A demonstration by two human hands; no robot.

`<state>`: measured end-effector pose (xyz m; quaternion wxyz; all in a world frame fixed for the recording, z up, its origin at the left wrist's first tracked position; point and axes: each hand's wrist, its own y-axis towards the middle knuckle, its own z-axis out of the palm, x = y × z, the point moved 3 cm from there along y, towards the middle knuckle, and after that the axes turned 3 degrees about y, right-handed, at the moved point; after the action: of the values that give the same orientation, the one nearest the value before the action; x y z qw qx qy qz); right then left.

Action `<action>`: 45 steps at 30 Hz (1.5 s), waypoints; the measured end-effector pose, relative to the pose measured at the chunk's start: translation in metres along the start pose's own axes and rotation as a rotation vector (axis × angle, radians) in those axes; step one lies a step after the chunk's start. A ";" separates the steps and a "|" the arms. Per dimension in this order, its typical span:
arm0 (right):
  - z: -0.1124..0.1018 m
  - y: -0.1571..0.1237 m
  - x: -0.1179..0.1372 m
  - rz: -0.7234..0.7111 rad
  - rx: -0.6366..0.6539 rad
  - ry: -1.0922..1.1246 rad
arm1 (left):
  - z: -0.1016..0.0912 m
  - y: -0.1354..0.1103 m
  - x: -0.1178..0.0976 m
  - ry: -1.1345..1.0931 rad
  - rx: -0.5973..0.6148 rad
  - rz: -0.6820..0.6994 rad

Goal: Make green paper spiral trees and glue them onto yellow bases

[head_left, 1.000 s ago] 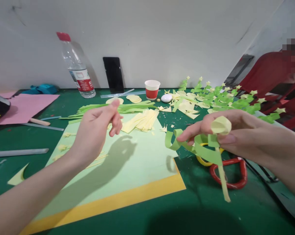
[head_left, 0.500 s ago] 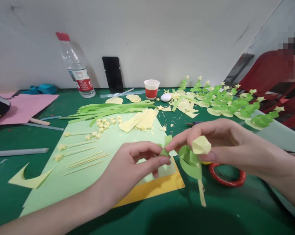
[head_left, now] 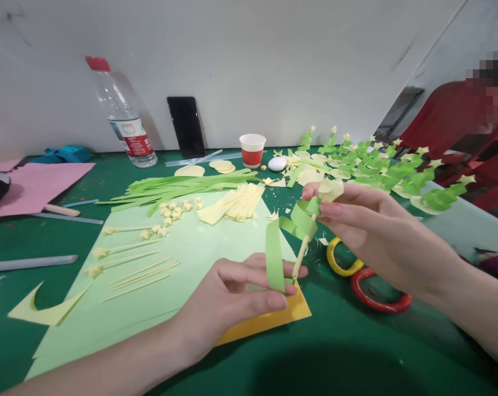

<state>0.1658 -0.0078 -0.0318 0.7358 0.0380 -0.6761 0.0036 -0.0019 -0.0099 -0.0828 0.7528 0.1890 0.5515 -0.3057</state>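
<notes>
My right hand is closed on the top of a thin pale-yellow stick, just under its folded paper star. The stick tilts, its lower end down by my left fingertips. A light-green paper strip winds round the upper stick and loops down to my left hand. My left fingers and thumb are bent round the strip's lower part; where exactly they pinch it is partly hidden. Beneath my right hand lie a yellow scissor handle ring and a red ring.
Pale-green sheets carry several yellow stars, star-topped sticks and yellow strips. Green strips lie behind. Finished-looking star plants stand right. A bottle, phone and paper cup line the wall.
My right hand has moved up and left, tilting the stick so its lower end meets my left fingers. My left hand has lowered slightly. The yellow handle ring shows more fully.
</notes>
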 end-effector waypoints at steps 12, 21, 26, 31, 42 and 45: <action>0.007 -0.002 -0.009 0.054 0.040 0.007 | 0.001 -0.004 -0.002 0.148 0.007 0.020; 0.010 -0.005 -0.010 0.056 0.011 0.004 | 0.002 0.000 -0.004 0.129 -0.022 0.017; 0.010 -0.005 -0.010 0.030 0.002 -0.019 | 0.000 -0.002 0.000 0.123 -0.055 0.040; 0.005 -0.008 -0.008 -0.100 -0.174 -0.209 | -0.004 -0.002 -0.002 0.121 -0.123 0.075; 0.036 -0.034 -0.002 -0.535 -0.055 -0.715 | -0.003 -0.004 -0.004 0.351 -0.272 0.169; 0.040 -0.042 -0.003 -0.605 -0.103 -0.739 | -0.001 -0.006 -0.006 0.387 -0.252 0.227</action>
<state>0.1284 -0.0516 -0.0333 0.4151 0.1953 -0.8504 -0.2578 -0.0076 -0.0124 -0.0772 0.6804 0.2094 0.6943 -0.1060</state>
